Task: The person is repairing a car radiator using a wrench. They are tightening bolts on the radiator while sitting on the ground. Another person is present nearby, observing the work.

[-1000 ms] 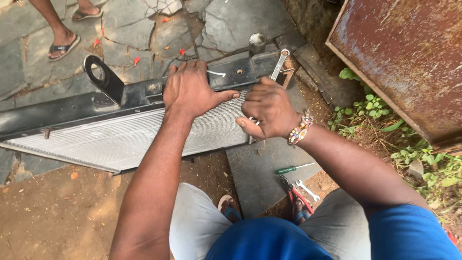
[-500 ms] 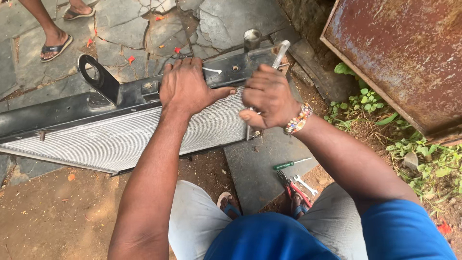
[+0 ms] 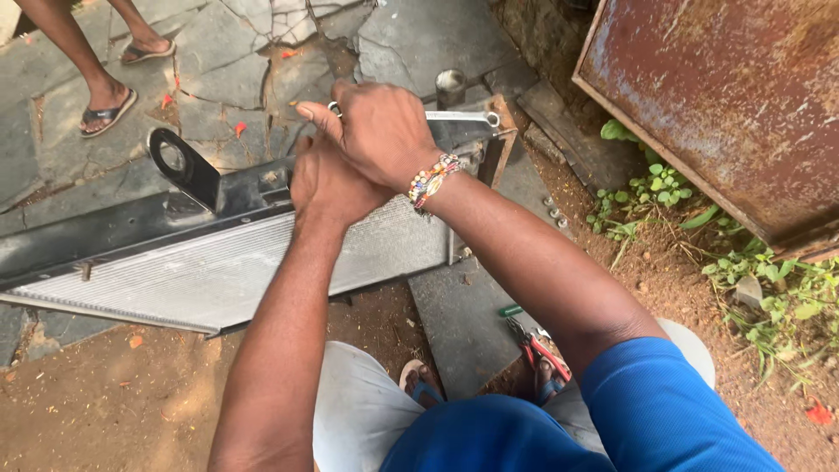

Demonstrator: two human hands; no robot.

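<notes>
A long car radiator [image 3: 218, 271] with silver fins and a black plastic top tank [image 3: 96, 232] stands on edge across the stone paving. My left hand [image 3: 325, 183] presses flat on the black tank near its right end. My right hand [image 3: 380, 131], with a beaded bracelet on the wrist, crosses over the left and grips a silver spanner [image 3: 459, 115] that lies roughly level along the top of the radiator. A black mounting bracket with a round hole [image 3: 179, 166] rises from the tank to the left of my hands.
A rusty metal panel [image 3: 734, 96] leans at the right above green weeds [image 3: 655, 188]. Red-handled pliers [image 3: 537, 350] and a green-handled tool [image 3: 509, 309] lie on a stone slab by my knee. Another person's sandalled feet [image 3: 109, 109] stand at the upper left. A short metal pipe [image 3: 450, 86] stands behind the radiator.
My right hand has swung left and up over my left hand, turning the spanner from upright to roughly level. My left hand has stayed on the tank.
</notes>
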